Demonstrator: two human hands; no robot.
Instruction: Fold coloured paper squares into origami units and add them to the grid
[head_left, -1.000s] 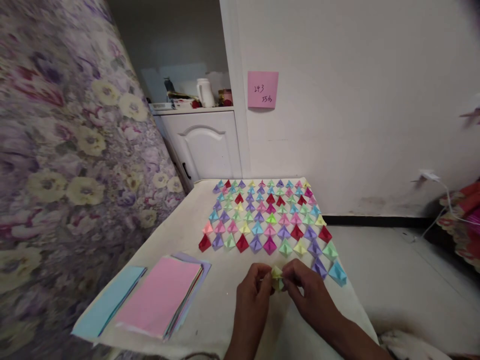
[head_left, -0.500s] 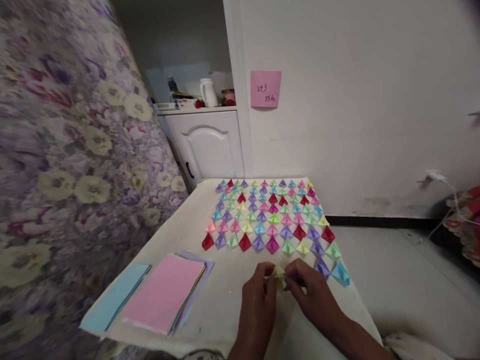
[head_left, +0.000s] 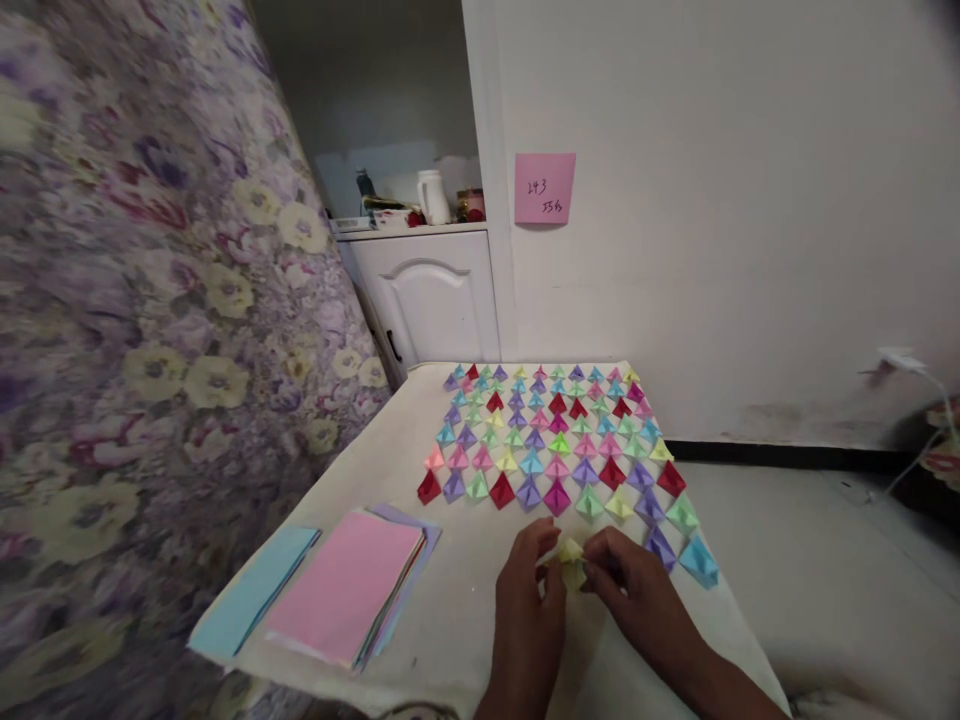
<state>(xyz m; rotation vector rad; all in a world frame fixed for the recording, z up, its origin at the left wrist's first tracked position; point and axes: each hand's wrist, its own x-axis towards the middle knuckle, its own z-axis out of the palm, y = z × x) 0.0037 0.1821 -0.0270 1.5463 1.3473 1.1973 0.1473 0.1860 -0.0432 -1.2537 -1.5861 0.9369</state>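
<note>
Above the table (head_left: pixel 454 610), between a left hand (head_left: pixel 529 595) whose grip I cannot tell and a pinching right hand (head_left: pixel 636 580), yellow paper (head_left: pixel 572 556) is held, apparently to steady its folds, before pieces (head_left: pixel 557 497) in rows, likely for order.

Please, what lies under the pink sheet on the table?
Beneath the pink sheet, edges of other coloured papers show, and a purple sheet sticks out beyond it. The rest is covered, so I cannot count them.
</note>
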